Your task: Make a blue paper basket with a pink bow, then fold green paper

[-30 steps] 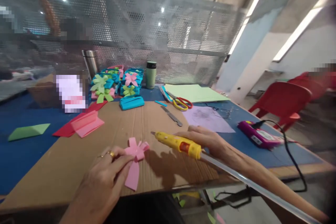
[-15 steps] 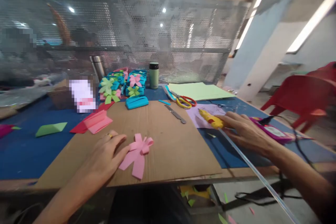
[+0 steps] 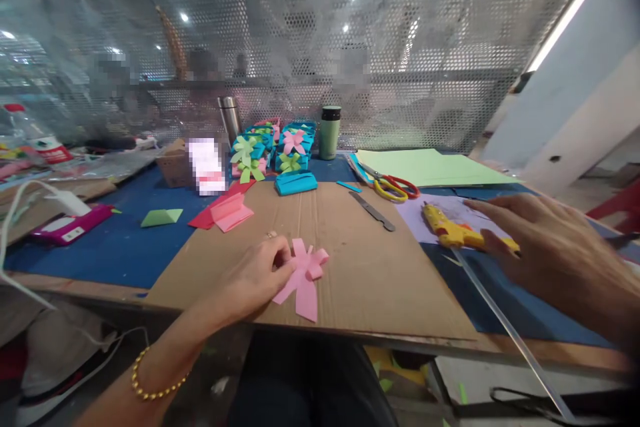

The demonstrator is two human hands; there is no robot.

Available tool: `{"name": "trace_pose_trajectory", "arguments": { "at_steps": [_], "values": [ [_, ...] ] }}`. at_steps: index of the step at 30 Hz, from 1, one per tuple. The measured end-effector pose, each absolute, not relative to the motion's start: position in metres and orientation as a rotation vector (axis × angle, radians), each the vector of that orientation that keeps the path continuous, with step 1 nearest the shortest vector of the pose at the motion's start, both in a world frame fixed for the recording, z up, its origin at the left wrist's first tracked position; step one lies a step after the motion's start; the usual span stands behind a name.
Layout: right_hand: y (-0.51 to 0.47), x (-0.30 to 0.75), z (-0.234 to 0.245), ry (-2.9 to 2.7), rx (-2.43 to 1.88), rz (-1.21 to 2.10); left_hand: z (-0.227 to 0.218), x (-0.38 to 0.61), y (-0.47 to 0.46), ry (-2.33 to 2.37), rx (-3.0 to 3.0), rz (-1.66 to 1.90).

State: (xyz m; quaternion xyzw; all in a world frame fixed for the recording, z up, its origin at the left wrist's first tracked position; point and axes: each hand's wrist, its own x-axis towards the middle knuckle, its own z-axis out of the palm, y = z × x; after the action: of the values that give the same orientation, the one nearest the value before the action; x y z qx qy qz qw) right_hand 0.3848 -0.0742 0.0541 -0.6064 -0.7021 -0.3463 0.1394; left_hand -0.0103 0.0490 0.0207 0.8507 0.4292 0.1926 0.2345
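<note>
A pink paper flower (image 3: 301, 273) with looped and flat petals lies on the cardboard sheet (image 3: 360, 280) in front of me. My left hand (image 3: 260, 270) rests on the cardboard with thumb and fingers pinching the flower's left petals. To the right, a yellow hot glue gun (image 3: 453, 230) lies on purple paper (image 3: 413, 217), a long clear glue stick (image 3: 515, 337) jutting out of it toward me. Over the gun's handle hovers my right hand (image 3: 545, 247), its fingers stretched out and apart; whether the thumb touches the handle I cannot tell.
A craft knife blade (image 3: 373, 210) and scissors (image 3: 393, 188) lie beyond the flower. Behind are stacked blue bundles with paper flowers (image 3: 295, 147), a green flask (image 3: 329, 133) and a steel flask (image 3: 230, 119). Pink folded paper (image 3: 233, 213) lies left. Green sheets (image 3: 435, 167) lie back right.
My right hand has let go of the glue gun, which now lies on the table. The view has turned left. My left hand stays at the flower, its fingers now pinching it.
</note>
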Motion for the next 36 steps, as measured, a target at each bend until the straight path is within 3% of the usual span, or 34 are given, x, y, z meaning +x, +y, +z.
{"name": "trace_pose_trajectory", "arguments": {
  "at_steps": [4,9,22,30,36],
  "values": [
    [-0.074,0.289,0.08,-2.093,-1.357,-0.665,0.02,-0.013,0.045,1.113,2.245,0.732],
    [-0.053,0.22,0.084,-2.004,-1.273,-0.328,0.028,-0.013,0.038,1.007,2.05,0.966],
    [-0.013,0.209,0.066,-1.673,-1.37,0.56,0.061,0.014,0.044,0.761,1.801,0.94],
    [-0.004,0.229,0.067,-1.685,-1.367,0.716,0.07,0.035,0.049,0.547,1.525,0.601],
    [0.02,0.242,0.067,-1.721,-1.395,0.608,0.076,0.049,0.075,0.453,1.598,0.644]
  ]
}}
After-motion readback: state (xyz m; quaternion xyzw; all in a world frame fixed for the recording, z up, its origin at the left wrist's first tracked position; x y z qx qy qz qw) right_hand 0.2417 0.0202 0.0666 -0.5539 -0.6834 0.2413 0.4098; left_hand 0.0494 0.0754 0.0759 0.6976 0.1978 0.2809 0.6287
